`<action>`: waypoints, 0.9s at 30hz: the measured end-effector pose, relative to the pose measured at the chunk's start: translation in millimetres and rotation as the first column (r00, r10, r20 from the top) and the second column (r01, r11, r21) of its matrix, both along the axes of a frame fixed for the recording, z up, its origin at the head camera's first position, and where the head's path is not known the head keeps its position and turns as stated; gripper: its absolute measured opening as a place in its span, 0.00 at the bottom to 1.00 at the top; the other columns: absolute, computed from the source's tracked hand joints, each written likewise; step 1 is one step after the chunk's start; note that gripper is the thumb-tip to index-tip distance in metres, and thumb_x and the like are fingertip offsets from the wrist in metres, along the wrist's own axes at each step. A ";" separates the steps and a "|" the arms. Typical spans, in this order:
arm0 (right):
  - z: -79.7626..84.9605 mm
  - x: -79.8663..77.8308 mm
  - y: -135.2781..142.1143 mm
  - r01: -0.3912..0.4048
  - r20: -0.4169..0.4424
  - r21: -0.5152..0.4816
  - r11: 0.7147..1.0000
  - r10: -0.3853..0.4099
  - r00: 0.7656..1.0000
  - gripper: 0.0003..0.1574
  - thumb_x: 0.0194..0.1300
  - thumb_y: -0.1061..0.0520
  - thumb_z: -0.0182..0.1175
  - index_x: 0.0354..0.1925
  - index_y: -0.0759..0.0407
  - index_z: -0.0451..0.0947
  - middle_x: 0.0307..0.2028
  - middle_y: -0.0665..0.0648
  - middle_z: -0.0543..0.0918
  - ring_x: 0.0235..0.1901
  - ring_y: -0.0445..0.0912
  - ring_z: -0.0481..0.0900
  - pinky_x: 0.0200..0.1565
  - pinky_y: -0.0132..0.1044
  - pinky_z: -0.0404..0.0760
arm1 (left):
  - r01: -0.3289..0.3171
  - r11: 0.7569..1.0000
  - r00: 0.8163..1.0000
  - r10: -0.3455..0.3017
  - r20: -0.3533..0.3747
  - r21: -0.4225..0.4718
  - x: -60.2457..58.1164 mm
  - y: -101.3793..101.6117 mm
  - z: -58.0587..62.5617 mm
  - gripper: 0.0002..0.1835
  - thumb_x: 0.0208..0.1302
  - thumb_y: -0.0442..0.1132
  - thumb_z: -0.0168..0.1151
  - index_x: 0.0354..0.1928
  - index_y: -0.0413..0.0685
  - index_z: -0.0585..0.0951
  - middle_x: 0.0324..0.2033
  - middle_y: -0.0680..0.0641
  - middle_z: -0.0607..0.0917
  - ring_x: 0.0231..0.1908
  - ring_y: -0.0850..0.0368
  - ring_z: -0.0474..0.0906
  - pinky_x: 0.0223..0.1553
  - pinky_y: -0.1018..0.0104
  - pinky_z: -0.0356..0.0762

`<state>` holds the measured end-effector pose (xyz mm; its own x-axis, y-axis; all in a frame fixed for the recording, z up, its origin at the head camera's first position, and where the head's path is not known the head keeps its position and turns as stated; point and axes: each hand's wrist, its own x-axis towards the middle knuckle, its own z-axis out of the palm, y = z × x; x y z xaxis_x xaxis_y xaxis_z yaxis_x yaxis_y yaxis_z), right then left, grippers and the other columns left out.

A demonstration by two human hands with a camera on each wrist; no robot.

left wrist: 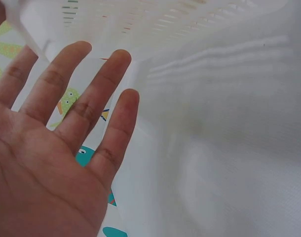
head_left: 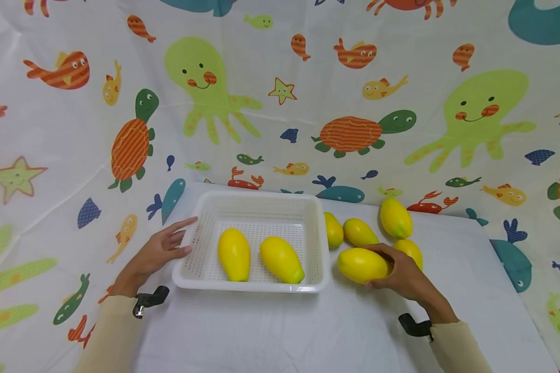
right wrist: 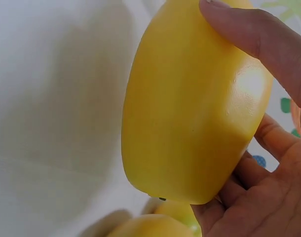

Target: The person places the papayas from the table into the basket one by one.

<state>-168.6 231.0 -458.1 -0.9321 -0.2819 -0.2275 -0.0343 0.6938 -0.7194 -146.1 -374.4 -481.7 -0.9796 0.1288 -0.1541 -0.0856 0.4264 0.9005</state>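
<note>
Now, right hand [head_left: 403, 272]: thumb and fingers curled round one yellow fruit [head_left: 360, 265], just right of the basket [head_left: 249, 286].
Left hand [head_left: 156, 253]: well apart from the right, fingers extended by the basket's left rim; whether they touch, I cannot tell.
Basket: white, on the table [head_left: 242, 331], two fruits [head_left: 234, 255] inside.
Other fruits [head_left: 395, 217]: four, on the table near the held one.

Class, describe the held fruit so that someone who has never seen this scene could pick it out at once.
Find the white basket. In the head view, yellow fruits cluster just to its right, and the held fruit is the one at the front of that cluster. Unlike its neighbours, it alone is in the person's right grip.
</note>
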 end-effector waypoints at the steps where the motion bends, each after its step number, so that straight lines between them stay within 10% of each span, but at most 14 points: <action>1: 2.3 0.0 0.4 0.001 -0.003 -0.003 1.000 -0.001 1.000 0.55 0.50 0.47 0.86 0.73 0.48 0.74 0.70 0.60 0.77 0.66 0.59 0.72 0.70 0.69 0.73 | 0.000 1.000 1.000 0.000 0.002 0.001 0.1 0.1 0.1 0.43 0.71 0.47 0.70 0.84 0.69 0.61 0.81 0.39 0.66 0.74 0.29 0.71 0.60 0.34 0.83; 27: 49.9 -7.2 -8.8 -0.027 -0.090 -0.038 0.999 0.023 0.996 0.55 0.54 0.48 0.84 0.75 0.54 0.71 0.71 0.65 0.75 0.68 0.67 0.74 0.65 0.66 0.81 | 0.002 1.000 1.000 -0.002 0.007 0.011 0.0 0.1 -1.2 0.44 0.71 0.47 0.70 0.84 0.70 0.60 0.81 0.38 0.66 0.73 0.29 0.73 0.59 0.36 0.84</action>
